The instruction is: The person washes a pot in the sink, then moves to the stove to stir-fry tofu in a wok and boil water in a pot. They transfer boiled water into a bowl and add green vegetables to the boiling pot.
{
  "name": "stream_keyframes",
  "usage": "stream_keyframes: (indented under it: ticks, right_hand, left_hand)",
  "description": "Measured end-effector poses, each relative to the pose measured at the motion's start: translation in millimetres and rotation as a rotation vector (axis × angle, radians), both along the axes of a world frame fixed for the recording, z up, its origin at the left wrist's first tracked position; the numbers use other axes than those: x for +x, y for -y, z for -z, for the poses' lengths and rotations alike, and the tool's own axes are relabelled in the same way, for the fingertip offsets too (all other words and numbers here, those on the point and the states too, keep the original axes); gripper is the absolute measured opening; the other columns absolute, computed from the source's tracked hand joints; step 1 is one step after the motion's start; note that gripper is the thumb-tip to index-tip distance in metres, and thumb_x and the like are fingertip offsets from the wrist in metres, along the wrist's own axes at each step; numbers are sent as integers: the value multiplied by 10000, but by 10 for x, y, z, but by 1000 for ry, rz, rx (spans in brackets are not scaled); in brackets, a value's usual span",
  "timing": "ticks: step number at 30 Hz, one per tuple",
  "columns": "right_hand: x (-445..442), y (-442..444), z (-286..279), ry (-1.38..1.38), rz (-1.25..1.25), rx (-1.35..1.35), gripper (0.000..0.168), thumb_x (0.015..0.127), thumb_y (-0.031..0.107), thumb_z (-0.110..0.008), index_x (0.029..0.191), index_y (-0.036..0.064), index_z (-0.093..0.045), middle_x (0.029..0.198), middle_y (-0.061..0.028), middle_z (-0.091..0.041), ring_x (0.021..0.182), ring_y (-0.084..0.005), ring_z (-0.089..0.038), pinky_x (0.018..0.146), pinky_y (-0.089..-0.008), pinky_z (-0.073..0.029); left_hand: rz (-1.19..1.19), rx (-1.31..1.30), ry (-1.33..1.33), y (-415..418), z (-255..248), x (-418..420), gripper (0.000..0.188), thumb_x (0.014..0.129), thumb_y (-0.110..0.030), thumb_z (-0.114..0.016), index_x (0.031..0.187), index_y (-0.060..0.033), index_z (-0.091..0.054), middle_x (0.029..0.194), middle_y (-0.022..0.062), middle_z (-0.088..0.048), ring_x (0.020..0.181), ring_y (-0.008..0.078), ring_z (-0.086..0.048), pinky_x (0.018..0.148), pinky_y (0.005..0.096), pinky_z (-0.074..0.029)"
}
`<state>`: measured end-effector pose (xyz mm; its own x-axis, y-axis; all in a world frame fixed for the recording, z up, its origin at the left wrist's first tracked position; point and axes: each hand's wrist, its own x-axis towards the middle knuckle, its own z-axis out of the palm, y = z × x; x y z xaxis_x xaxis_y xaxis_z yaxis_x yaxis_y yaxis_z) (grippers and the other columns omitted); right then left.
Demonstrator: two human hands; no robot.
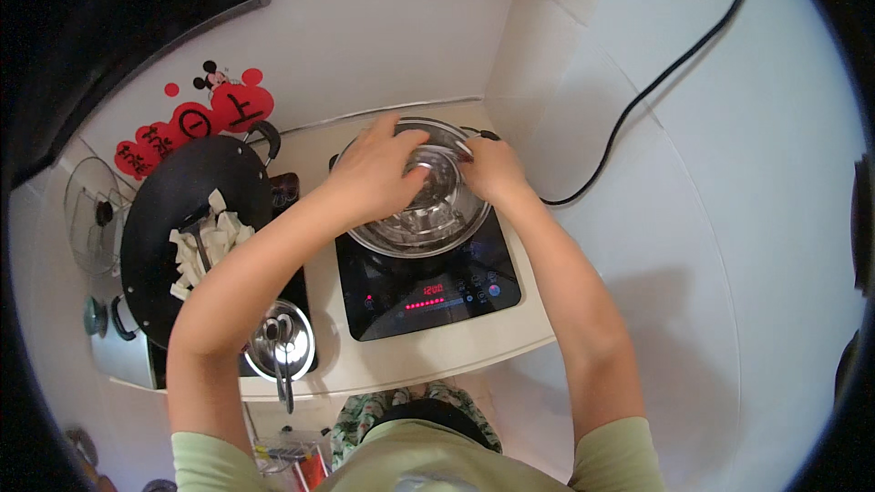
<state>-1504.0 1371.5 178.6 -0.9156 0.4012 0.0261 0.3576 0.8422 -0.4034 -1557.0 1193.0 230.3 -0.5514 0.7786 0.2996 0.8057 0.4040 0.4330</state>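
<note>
A round stainless steel pot (410, 244) sits on a black induction cooker (437, 314) whose red display is lit. Inside the pot is a smaller shiny round metal piece (437, 181), perhaps a bowl or a steaming stand; reflections blur its shape. My left hand (379, 167) reaches over the pot's left side, thumb and fingers spread near the inner piece; whether it grips is unclear. At the right side of the pot, my right hand (492, 167) has its fingers curled at the edge of the inner piece, fingertips partly hidden.
To the left, a black wok (225, 157) holds pale cut pieces (225, 229) and a spatula. Near the counter's front edge, a steel bowl (301, 335) holds spoons. A glass lid (89, 219) leans at far left. A black cable (622, 123) runs along the right wall.
</note>
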Motion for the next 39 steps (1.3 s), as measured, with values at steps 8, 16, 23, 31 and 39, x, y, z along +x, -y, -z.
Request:
stream_keyframes:
  ticks: [8,16,23,31,39]
  right_hand:
    - [62,-16,267,294,-10,20,368,652,230,-647,901,-30,-572,933,-219,-574,896,-320,-556,772,-367,-442]
    - [453,434,196,-112,46,-117,241,682,215,-646,740,2,-549,681,-178,-580,682,-346,-566,618,-406,-432]
    - [795,895,258,-396,22,63,158,727,133,-598,691,29,-485,624,-149,-549,597,-342,-544,515,-421,-412]
    - [1059,1001,392,-625,-19,255,124,681,82,-624,651,42,-510,535,-121,-503,518,-282,-525,451,-351,-395]
    - [927,861,371,-503,101,-2,149,708,126,-625,694,25,-517,608,-146,-552,568,-305,-545,497,-367,-414]
  left_hand:
    - [16,-75,-40,1252,-306,274,342,735,-137,-594,1052,-31,-521,1129,223,-442,992,362,-473,828,374,-399]
    - [-12,-55,130,1809,-333,571,278,719,-127,-613,979,-39,-572,1038,187,-517,880,343,-540,740,363,-449]
    - [49,-55,62,2158,-133,784,271,710,-134,-629,963,-48,-583,1016,182,-534,871,333,-546,723,355,-462]
    - [102,43,165,2323,56,1052,246,711,-119,-617,941,-36,-584,885,146,-576,794,294,-571,681,343,-464]
    - [-13,218,-30,1369,563,-77,263,758,-78,-533,1010,-5,-523,864,157,-562,760,303,-550,682,364,-431]
